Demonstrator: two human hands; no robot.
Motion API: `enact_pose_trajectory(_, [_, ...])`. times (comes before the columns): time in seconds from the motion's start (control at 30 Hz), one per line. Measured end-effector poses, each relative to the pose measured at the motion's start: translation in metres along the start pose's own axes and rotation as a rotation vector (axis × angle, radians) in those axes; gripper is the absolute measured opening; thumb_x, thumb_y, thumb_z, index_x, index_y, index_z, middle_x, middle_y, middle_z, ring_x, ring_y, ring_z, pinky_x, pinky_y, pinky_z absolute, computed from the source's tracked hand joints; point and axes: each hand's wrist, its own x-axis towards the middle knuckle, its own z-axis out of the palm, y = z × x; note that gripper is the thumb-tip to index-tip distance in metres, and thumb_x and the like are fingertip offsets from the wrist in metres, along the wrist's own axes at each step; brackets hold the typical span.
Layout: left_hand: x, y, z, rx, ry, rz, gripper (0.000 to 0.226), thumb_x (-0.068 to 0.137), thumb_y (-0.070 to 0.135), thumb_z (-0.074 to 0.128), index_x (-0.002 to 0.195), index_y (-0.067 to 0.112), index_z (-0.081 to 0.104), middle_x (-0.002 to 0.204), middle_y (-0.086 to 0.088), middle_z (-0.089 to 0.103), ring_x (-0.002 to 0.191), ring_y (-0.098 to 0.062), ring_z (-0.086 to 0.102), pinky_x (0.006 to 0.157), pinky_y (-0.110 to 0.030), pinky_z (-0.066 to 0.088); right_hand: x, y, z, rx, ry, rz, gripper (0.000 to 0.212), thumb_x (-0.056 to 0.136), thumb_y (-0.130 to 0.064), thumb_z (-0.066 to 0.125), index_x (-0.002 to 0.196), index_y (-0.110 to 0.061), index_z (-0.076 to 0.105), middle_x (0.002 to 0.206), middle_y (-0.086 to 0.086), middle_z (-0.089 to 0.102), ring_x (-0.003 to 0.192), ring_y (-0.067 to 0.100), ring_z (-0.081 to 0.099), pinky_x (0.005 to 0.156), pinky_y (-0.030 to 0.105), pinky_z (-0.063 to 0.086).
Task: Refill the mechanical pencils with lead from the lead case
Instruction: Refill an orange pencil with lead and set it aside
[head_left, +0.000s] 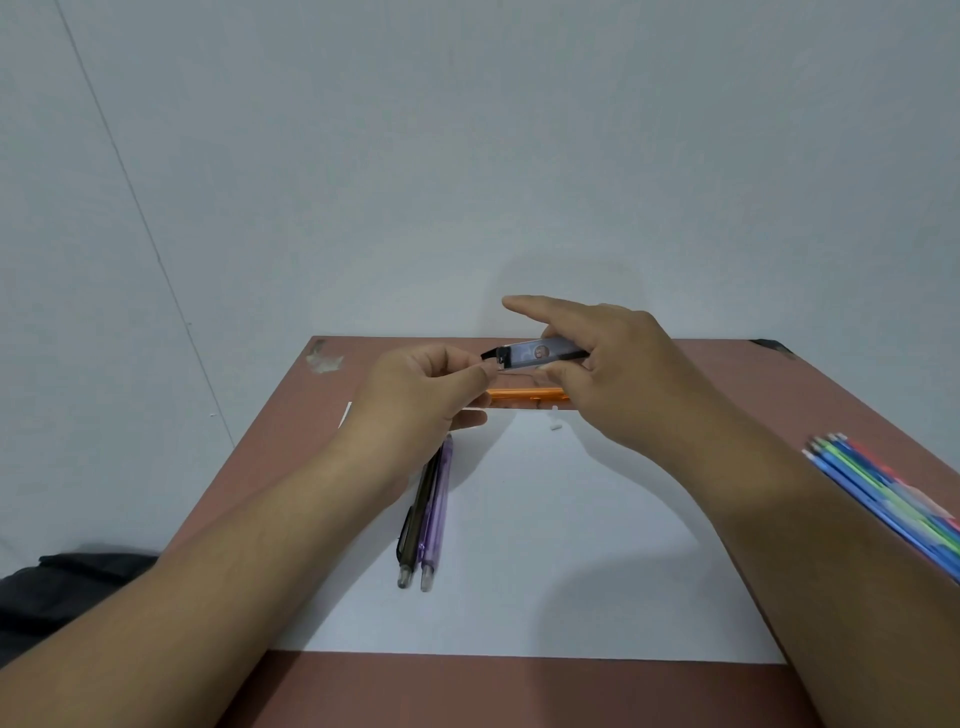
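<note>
**Lead case held up in both hands over the paper**

Your right hand (618, 374) grips the lead case (540, 353) between thumb and curled fingers, holding it roughly level above the far edge of the white sheet of paper (545, 571); the index finger sticks out straight, off the case. The case's dark cap end points to your left, and your left hand (421, 389) pinches at that end with thumb and fingertips. Whether a lead is between those fingertips is too small to tell.

Below your hands an orange mechanical pencil (524, 397) lies crosswise on the paper, partly hidden by both hands. Two small white bits (555, 427) lie on the sheet just in front of it. Nearer you, a dark grey pencil (415, 519) and a purple pencil (436, 514) lie side by side, touching, their button ends toward you.

On the brown table (727, 374) at your right a bundle of coloured pencils (893, 493) runs under your right forearm. A dark cloth (67, 582) sits off the table's left edge
</note>
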Motion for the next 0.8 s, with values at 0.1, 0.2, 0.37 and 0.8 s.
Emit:
enact_pose_trajectory(0.1, [-0.001,0.001,0.0,-0.015,-0.011,-0.002,0.013,0.091,0.02,0.073,0.086,0.008,0.075,0.082,-0.004,0.072,0.081,-0.015,0.072,0.077,-0.031,0.06,0.0,0.0,-0.002,-0.004,-0.001,0.007,0.067,0.094,-0.007,0.059,0.14,-0.055,0.048,0.106,-0.009,0.063,0.093,0.011,0.056,0.077,0.029,0.053])
enact_pose_trajectory(0.2, [-0.001,0.002,-0.001,-0.032,-0.015,-0.01,0.014,0.091,0.02,0.073,0.087,0.007,0.074,0.086,-0.006,0.072,0.082,-0.015,0.072,0.074,-0.028,0.059,-0.001,0.0,-0.003,0.016,0.006,0.015,0.067,0.095,-0.007,0.06,0.141,-0.054,0.048,0.107,-0.008,0.063,0.092,0.01,0.058,0.078,0.029,0.054])
enact_pose_trajectory(0.37, [-0.001,0.003,-0.001,-0.036,0.01,-0.009,0.016,0.094,0.014,0.068,0.096,-0.001,0.072,0.102,-0.019,0.073,0.081,-0.017,0.069,0.074,-0.032,0.062,0.0,0.002,-0.004,0.101,0.012,0.051,0.067,0.095,-0.007,0.06,0.138,-0.058,0.049,0.108,-0.01,0.063,0.094,0.01,0.061,0.083,0.032,0.058])
enact_pose_trajectory(0.8, [0.002,0.007,-0.013,0.084,0.101,0.038,0.014,0.093,0.015,0.065,0.085,0.005,0.072,0.1,-0.017,0.074,0.081,-0.025,0.071,0.08,-0.039,0.062,0.0,0.003,-0.005,0.19,0.022,0.135,0.047,0.092,-0.006,0.064,0.12,-0.044,0.071,0.115,-0.019,0.066,0.105,0.004,0.062,0.091,0.025,0.054])
